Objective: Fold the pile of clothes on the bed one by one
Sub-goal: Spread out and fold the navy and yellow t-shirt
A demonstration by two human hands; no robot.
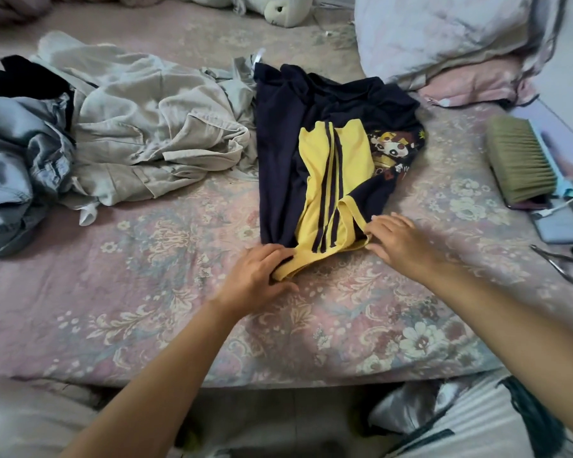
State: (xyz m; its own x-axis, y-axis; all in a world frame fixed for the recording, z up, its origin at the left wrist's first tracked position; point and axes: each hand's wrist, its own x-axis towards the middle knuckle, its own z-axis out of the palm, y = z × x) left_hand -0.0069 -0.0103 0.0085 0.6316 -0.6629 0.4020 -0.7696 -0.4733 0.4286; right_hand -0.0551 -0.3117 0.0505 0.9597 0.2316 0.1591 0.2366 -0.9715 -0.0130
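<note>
Right now the navy and yellow cotton T-shirt with dark stripes and a cartoon print (331,153) lies on the pink floral bedspread of the bed (146,292), straight ahead of the person and partly folded into a long strip. Its long axis runs away from them, from the near edge towards the pale pillow (444,34) at the head of the bed. Both hands sit at the near end of that strip: the left hand (258,276) pinches the yellow hem at its near left corner, fingers curled over the cloth, while the right hand (394,239) rests with relaxed fingers touching the yellow trim at the near right corner. The two are about equally close, one on each side of the narrow end, so I judge the coming fold would carry this end away from the person, along the length. The unfolded pile of crumpled beige and grey-blue garments (113,127) waits well off to the left, nearer the left hand
</note>
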